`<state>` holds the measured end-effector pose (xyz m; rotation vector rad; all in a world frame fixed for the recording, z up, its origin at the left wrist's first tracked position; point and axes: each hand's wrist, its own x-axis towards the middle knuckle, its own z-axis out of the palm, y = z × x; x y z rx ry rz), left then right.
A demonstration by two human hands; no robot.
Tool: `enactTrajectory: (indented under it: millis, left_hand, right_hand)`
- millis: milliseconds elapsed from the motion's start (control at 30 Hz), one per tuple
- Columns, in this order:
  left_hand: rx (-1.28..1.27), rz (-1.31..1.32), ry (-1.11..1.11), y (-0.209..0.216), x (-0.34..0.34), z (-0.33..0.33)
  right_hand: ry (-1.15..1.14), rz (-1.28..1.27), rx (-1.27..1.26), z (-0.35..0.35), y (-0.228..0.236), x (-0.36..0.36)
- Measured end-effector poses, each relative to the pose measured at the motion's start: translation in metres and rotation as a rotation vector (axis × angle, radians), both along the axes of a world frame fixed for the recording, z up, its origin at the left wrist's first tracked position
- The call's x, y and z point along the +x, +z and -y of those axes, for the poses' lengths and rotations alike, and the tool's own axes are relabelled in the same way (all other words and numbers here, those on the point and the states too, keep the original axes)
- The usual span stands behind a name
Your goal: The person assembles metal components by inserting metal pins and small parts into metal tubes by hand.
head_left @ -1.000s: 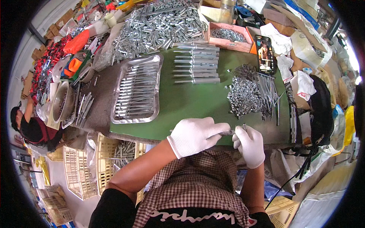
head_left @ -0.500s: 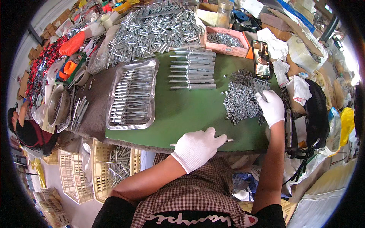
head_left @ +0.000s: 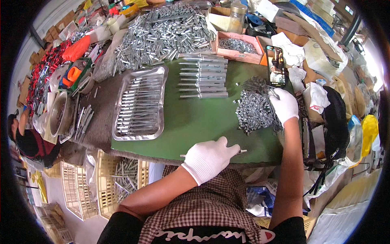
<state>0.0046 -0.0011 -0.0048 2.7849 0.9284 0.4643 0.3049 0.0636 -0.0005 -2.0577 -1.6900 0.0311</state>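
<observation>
My left hand (head_left: 209,159), in a white knit glove, is closed around a slim metal rod (head_left: 242,151) at the near edge of the green mat (head_left: 191,122). Both rod ends stick out past the fist. At the right, my gloved right hand (head_left: 285,106) pinches a thin metal pin (head_left: 274,92) beside a heap of small silver metal pieces (head_left: 252,113). Dark thin pins (head_left: 255,83) lie at the heap's far side. Finished-looking metal rods (head_left: 211,77) lie in a row at mid-mat. Left of them, a steel tray (head_left: 161,116) holds several more rods.
A large mound of metal tubes (head_left: 162,36) covers the back. A pink box (head_left: 239,49) of small parts and a phone (head_left: 276,67) stand at back right. A metal bowl (head_left: 61,114) is at the left; plastic crates (head_left: 105,179) are below. Another person (head_left: 34,138) is far left.
My right hand has drawn slightly left beside the pins and small-parts heap, its fingertips now closer together on a pin. My left hand keeps its hold on the rod. The whole view has shifted slightly.
</observation>
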Motion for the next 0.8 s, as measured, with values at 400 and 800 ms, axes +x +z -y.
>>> enactTrajectory:
  millis: [400,800]
  left_hand:
    - [0.005,-0.015,-0.012,0.002,0.002,0.0]
    - [-0.064,-0.038,0.024,0.007,0.004,0.002]
  right_hand:
    - [-0.043,0.186,-0.158,-0.007,0.01,-0.014]
    - [0.191,-0.514,0.095,0.127,-0.003,-0.113]
